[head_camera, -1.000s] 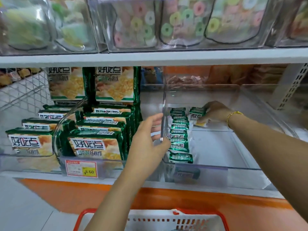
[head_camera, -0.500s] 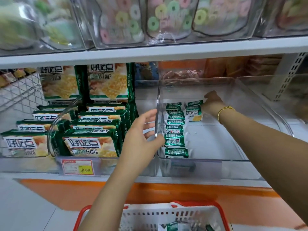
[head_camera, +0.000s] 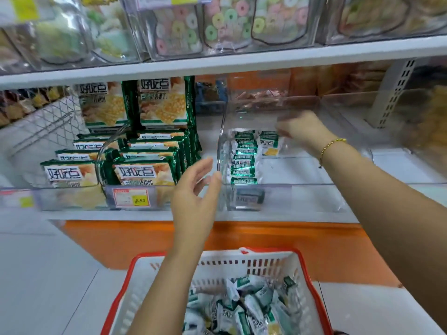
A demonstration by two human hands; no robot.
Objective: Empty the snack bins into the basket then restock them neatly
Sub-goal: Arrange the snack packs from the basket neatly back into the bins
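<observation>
- Right hand (head_camera: pixel 302 131) reaches to the back of the see-through plastic bin (head_camera: pixel 302 197) on the shelf. It is blurry, so I cannot tell if its fingers hold a packet or only touch one.
- Left hand (head_camera: pixel 196 189) is wide open, fingers spread, just beside the bin's front left corner.
- Restocking looks like the step in hand. A neat row of small shiny green-and-white snack packets (head_camera: pixel 243 158) stands along the bin's left wall, and a second row (head_camera: pixel 269 143) is just starting by the right hand.
- More of the same packets lie in a messy heap (head_camera: pixel 244 308) in the white plastic basket with a red rim (head_camera: pixel 121 298) below.
- Next, a hand likely must reach down for more packets and stand them close beside the row.
- These packets look thin, smooth and crinkly, so they may slip or tip over.
</observation>
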